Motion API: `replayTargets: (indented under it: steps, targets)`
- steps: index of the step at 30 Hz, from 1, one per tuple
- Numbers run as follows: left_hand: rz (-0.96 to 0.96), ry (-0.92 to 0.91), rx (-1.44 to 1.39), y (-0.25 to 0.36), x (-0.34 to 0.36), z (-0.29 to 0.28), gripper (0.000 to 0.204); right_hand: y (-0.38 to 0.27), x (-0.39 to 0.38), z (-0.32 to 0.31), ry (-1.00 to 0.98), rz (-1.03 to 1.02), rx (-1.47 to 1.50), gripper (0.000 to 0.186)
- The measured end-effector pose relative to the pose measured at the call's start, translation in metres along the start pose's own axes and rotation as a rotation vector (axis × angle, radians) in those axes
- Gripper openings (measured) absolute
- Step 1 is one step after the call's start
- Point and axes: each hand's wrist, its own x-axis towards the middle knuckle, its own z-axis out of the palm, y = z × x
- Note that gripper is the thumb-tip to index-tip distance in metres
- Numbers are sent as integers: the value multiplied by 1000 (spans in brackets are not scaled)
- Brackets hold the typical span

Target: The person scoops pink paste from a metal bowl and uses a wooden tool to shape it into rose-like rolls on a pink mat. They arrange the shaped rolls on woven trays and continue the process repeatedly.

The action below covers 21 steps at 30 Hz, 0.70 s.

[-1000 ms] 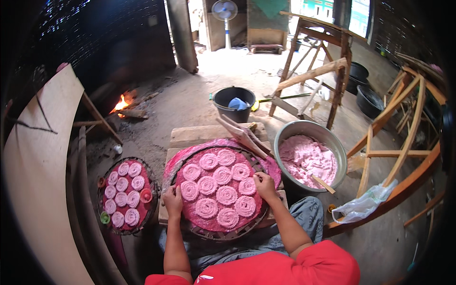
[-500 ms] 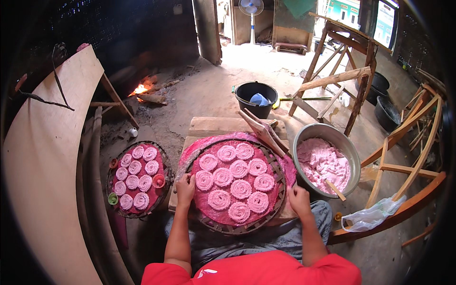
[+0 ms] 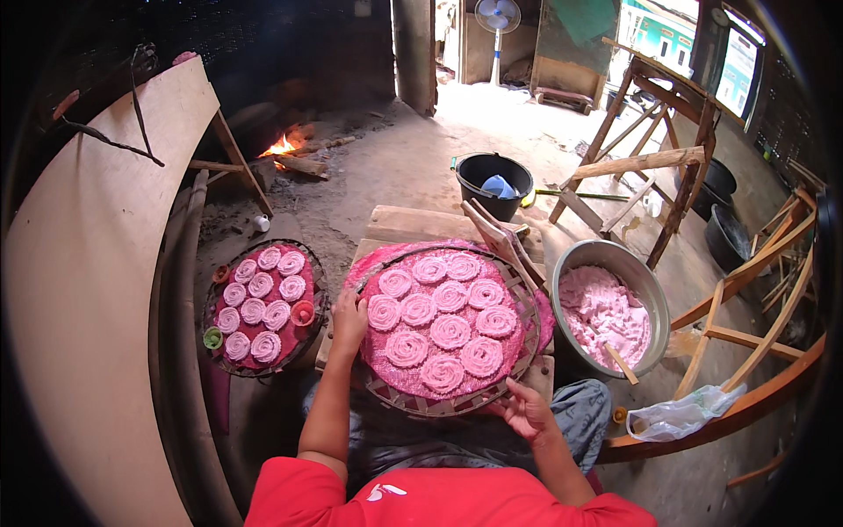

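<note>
Head camera looked down on both hands at a round woven tray (image 3: 413,402) lined with pink cloth and carrying pink noodle coils (image 3: 450,331). Left hand (image 3: 349,321) lay on the tray's left rim, its fingers curled over the edge and gripping it. Right hand (image 3: 525,409) sat at the tray's near right rim, palm partly turned up, fingers (image 3: 509,391) loosely bent and touching the woven edge; whether they actually gripped it I could not tell. The tray itself rested on a low wooden counter (image 3: 413,224) directly in front of the person, whose red shirt (image 3: 439,496) filled the near edge of the view.

Just right of the tray stood a large metal basin (image 3: 654,299) holding pink dough, with a wooden stick (image 3: 622,363) leaning inside it. A long wooden press (image 3: 500,241) lay slanted between the tray and the basin. Near the basin, on the floor, a crumpled plastic bag (image 3: 680,413) lay beside a curved wooden frame (image 3: 755,400).

To the left, apart from the hands, a second round tray (image 3: 213,338) sat on the floor with more pink coils (image 3: 261,307). A broad pale board (image 3: 97,290) leaned along the far left. Farther off, a small fire (image 3: 279,145) burned against the dark wall, a black bucket (image 3: 493,184) stood beyond the counter, and a standing fan (image 3: 498,18) showed at the far doorway.
</note>
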Motion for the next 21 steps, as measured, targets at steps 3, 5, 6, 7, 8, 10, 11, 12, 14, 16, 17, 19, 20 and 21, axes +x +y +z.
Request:
replayTargets:
  steps: [3,5,6,7,8,10,11,12,14,16,17,19,20,21]
  targets:
    - [-163,-89,39,-6,3,0,24,-7,10,7,81,3,-202,29]
    - [-220,-141,-21,-9,6,-5,24,-15,13,10,-21,20,-226,42]
    - [-236,-153,-53,-10,8,-10,24,-22,12,11,-42,12,-187,48]
    - [-258,-142,-87,-11,9,-15,23,-28,10,12,-144,14,-122,53]
    - [-273,-135,-123,-12,12,-21,23,-35,8,14,-82,-37,-123,66]
    - [-259,-133,-168,-12,17,-34,25,-49,4,19,-80,-29,-73,70]
    - [-252,-151,-273,-11,20,-41,28,-55,1,23,-131,-67,-15,70]
    - [-275,-174,-373,-8,24,-48,30,-61,-1,27,-128,-78,28,69]
    - [-379,-147,-600,-1,32,-63,44,-71,-6,37,-54,-177,-30,69]
    - [-463,-154,-1148,8,37,-78,49,-85,-13,48,-91,-245,-30,68]
    - [-431,-169,-1486,12,37,-87,52,-94,-15,56,-139,-276,-17,64]
    - [-485,-196,-1312,20,36,-99,53,-120,-19,79,-135,-356,-9,63]
    - [-473,-209,-1280,24,30,-102,53,-135,-24,94,-83,-423,-41,61]
    - [-441,-220,-1245,28,21,-104,53,-152,-26,114,-71,-491,-70,59]
